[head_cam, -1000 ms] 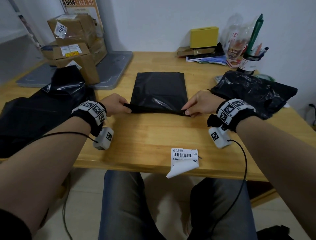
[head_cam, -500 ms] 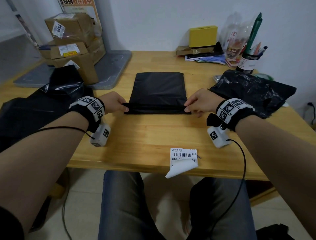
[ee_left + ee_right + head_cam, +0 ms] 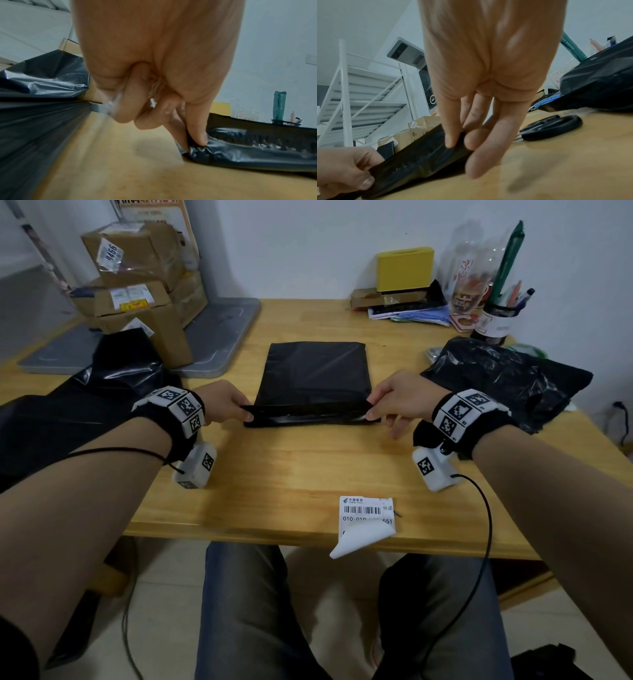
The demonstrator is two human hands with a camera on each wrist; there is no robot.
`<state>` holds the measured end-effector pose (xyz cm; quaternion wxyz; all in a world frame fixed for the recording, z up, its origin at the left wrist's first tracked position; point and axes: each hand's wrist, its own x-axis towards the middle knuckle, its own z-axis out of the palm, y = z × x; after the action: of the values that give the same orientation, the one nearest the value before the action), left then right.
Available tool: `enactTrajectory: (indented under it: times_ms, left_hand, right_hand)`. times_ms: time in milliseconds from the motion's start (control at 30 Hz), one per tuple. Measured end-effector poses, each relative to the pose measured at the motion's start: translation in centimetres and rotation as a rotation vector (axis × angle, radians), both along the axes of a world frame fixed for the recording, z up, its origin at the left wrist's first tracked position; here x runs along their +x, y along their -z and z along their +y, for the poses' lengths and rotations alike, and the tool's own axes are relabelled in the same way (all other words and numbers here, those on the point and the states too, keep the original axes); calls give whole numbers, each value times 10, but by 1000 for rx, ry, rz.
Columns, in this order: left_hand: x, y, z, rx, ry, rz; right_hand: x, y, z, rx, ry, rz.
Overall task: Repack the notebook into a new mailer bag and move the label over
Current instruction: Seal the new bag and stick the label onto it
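Observation:
A flat black mailer bag [image 3: 313, 374] lies in the middle of the wooden table [image 3: 308, 470], its near flap [image 3: 306, 408] folded back over its body and raised. My left hand [image 3: 227, 402] pinches the flap's left end [image 3: 199, 147] between thumb and finger. My right hand [image 3: 394, 402] pinches the right end [image 3: 458, 146]; its other fingers are stretched out. The notebook is not visible; whether it is inside the bag cannot be told. A white shipping label [image 3: 368, 518] with a barcode lies at the table's near edge, its lower part curling over the edge.
A crumpled black bag [image 3: 507, 378] lies at the right, with black scissors [image 3: 551, 127] beside it. More black plastic [image 3: 68, 412] covers the left of the table. Cardboard boxes [image 3: 137, 289] stand on a grey tray at back left. A yellow box [image 3: 404, 268] and pen holder [image 3: 496, 320] are at the back.
Both hands have lifted the flap's edge and carried it away from me over the bag's body. The label has not moved.

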<state>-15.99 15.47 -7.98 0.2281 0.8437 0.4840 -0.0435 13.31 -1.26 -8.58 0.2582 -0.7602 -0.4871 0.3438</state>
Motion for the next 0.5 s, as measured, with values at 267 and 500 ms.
enactTrajectory:
  times_ms: [267, 500]
  left_hand:
    - [2, 1, -2, 44, 2, -33]
    - [7, 4, 3, 65, -8, -41]
  right_hand:
    - [-2, 9, 3, -43, 45, 3]
    - [4, 8, 0, -92, 6, 44]
